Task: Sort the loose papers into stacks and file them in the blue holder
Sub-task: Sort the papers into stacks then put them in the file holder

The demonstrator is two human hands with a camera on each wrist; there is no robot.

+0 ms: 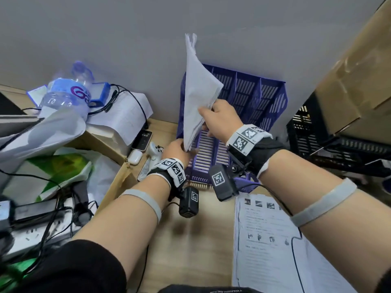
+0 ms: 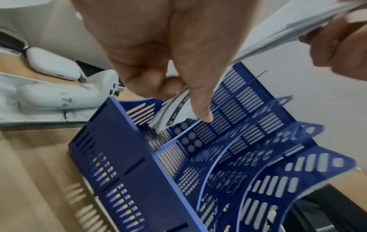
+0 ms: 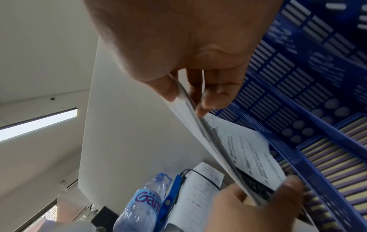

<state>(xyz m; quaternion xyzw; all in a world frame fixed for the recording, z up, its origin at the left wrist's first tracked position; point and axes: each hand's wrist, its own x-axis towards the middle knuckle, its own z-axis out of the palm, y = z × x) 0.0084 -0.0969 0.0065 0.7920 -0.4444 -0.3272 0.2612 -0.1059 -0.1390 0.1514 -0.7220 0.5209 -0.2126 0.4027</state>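
Filing step: left hand and right hand both pinch the paper stack above the blue holder's leftmost slot; next, lower it straight in.

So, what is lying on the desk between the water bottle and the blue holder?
In the head view, printed sheets with a black cable across them lie between the water bottle and the blue holder.

Wooden desk carries blue holder, printed sheets, phone.
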